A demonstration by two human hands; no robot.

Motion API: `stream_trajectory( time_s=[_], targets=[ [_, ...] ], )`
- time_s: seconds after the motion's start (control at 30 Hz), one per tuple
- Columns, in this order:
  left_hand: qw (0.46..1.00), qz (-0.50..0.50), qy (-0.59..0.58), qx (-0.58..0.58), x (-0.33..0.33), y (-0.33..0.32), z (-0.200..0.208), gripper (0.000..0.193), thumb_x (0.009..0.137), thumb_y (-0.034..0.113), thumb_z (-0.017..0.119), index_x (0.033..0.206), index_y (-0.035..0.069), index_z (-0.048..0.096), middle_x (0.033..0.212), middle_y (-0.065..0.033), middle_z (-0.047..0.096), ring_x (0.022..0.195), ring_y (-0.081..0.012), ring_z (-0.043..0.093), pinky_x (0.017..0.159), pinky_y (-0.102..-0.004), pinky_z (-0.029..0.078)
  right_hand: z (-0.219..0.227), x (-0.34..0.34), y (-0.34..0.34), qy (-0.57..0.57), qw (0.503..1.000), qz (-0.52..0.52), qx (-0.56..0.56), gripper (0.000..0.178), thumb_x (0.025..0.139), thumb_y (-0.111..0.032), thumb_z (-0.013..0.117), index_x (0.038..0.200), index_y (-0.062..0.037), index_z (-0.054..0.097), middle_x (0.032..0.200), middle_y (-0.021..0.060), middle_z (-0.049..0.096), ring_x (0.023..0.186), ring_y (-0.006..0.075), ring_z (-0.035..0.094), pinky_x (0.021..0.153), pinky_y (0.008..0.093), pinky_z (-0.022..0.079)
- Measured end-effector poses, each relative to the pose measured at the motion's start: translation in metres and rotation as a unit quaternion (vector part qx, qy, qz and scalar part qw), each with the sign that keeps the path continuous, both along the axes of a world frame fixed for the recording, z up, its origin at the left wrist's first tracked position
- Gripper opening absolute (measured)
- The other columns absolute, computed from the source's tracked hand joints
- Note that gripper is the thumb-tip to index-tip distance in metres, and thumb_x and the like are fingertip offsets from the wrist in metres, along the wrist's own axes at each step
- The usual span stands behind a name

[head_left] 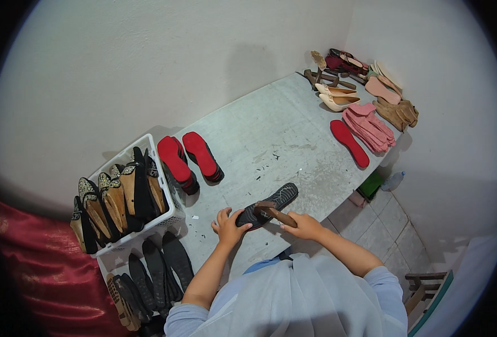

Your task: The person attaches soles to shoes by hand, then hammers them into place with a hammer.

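A black shoe sole [285, 194] with pale lines across it lies at a slant on the table in front of me. My left hand [226, 224] holds its near left end, thumb and fingertips against the edge, the other fingers spread. In my right hand [304, 226] is a hammer [281, 216], gripped by its brown wooden handle. The hammer's head is over the middle of the sole; whether it touches, I cannot tell. Two stacks of red-topped soles [200, 151] stand beyond my left hand.
A white plastic basket [173, 216] of patterned shoes stands at left, with several black soles [176, 258] nearer me. Cream pumps [338, 102], pink knitted pieces [369, 126], a red insole [349, 144] and brown gloves [397, 114] lie far right. Dark scraps dot the table [243, 135].
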State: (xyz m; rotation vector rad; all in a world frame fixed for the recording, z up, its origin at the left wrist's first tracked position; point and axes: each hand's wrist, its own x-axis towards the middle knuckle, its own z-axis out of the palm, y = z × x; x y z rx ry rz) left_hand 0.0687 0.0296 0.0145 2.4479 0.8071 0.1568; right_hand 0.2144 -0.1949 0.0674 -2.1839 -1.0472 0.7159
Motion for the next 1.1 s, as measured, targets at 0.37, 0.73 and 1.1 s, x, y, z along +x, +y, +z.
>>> stream_trajectory(
  time_s=[0.37,0.73,1.1],
  targets=[
    [0.998,0.037,0.022,-0.037,0.001,0.001,-0.001,0.055,0.058,0.045,0.081,0.110,0.030,0.067,0.140,-0.0151,0.035,0.135,-0.0360,0.020,0.099,-0.0645,0.012,0.006,0.005,0.030,-0.077,0.993,0.081,-0.047,0.038,0.081,-0.051,0.059,0.089,-0.0142,0.052,0.069,0.0161,0.062,0.066,0.0383,0.062,0.058,0.0480,0.047],
    [0.997,0.050,0.027,-0.044,0.001,-0.005,0.009,0.056,0.061,0.043,0.080,0.113,0.029,0.065,0.140,-0.0163,0.034,0.136,-0.0360,0.018,0.099,-0.0661,0.010,0.027,0.077,-0.031,-0.098,0.990,0.006,-0.106,0.038,0.072,-0.047,0.066,0.085,-0.0115,0.060,0.068,0.0147,0.062,0.068,0.0350,0.062,0.059,0.0421,0.047],
    [0.980,-0.075,-0.146,-0.109,0.049,-0.044,0.014,0.050,0.072,0.024,0.067,0.120,0.013,0.059,0.122,-0.0138,0.055,0.116,-0.0293,0.050,0.096,-0.0518,0.037,0.054,0.087,-0.034,-0.042,0.997,-0.035,-0.044,0.044,0.077,-0.051,0.066,0.088,-0.0087,0.063,0.067,0.0136,0.062,0.065,0.0312,0.063,0.059,0.0385,0.047]
  ],
)
